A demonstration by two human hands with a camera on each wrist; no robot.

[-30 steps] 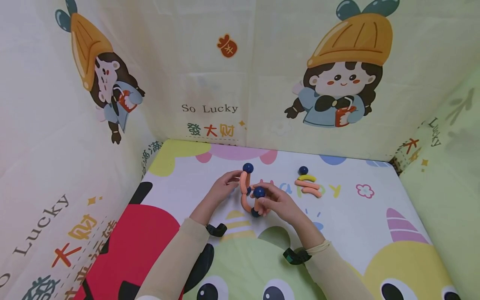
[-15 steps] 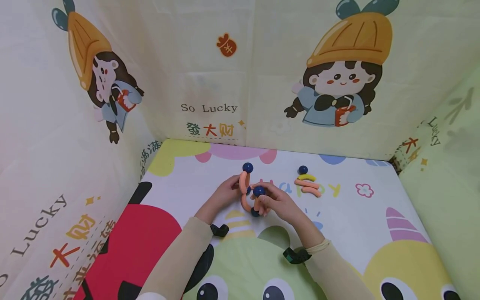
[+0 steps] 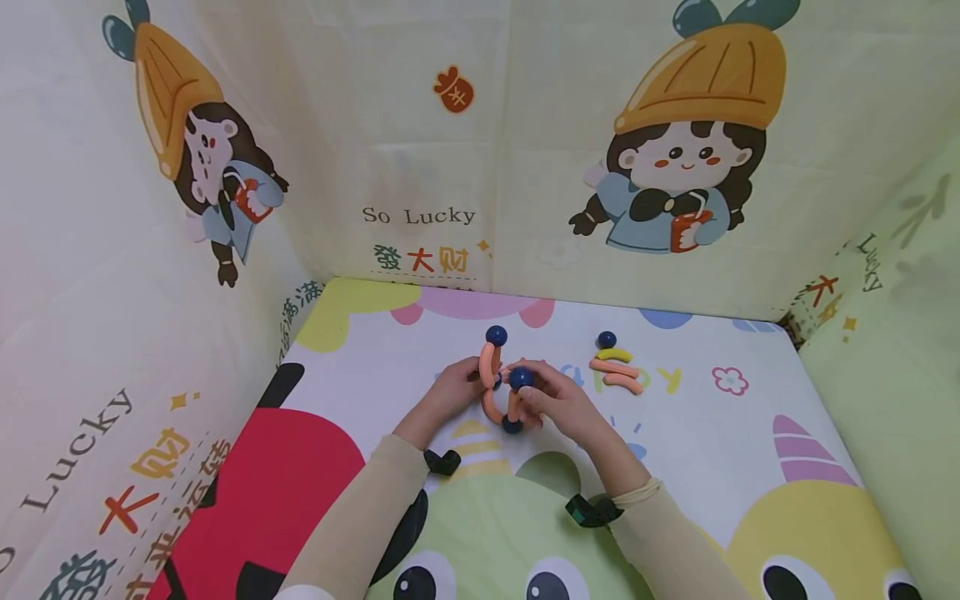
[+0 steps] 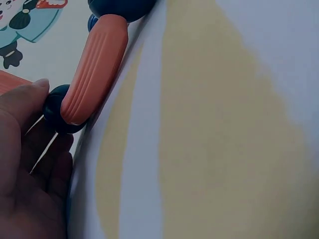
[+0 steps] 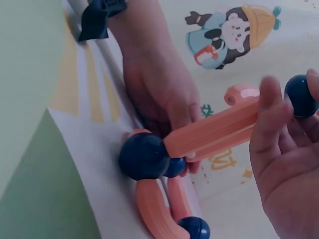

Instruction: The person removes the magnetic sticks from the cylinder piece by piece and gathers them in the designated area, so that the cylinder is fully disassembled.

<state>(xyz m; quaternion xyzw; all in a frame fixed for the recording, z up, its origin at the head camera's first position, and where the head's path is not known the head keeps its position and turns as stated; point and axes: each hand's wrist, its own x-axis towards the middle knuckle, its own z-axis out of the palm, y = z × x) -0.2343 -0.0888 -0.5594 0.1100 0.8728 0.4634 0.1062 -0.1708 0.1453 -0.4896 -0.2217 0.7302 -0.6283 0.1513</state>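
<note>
A structure of orange rods and dark blue balls, which looks like a magnetic building toy, stands on the table between both hands. My left hand is at its left side. In the left wrist view, the thumb and fingers hold a low blue ball at the end of a ribbed orange rod. On the structure's right, my right hand pinches a raised blue ball between thumb and finger in the right wrist view. Upright orange rods stand below that ball.
Right of the structure lie a loose blue ball, a curved yellow rod and two orange rods. A printed cloth covers the table, with printed curtains behind and at both sides.
My left hand has shifted slightly right and down, closer in against the structure. My right hand and the raised ball have moved up a little; the loose pieces have stayed put.
</note>
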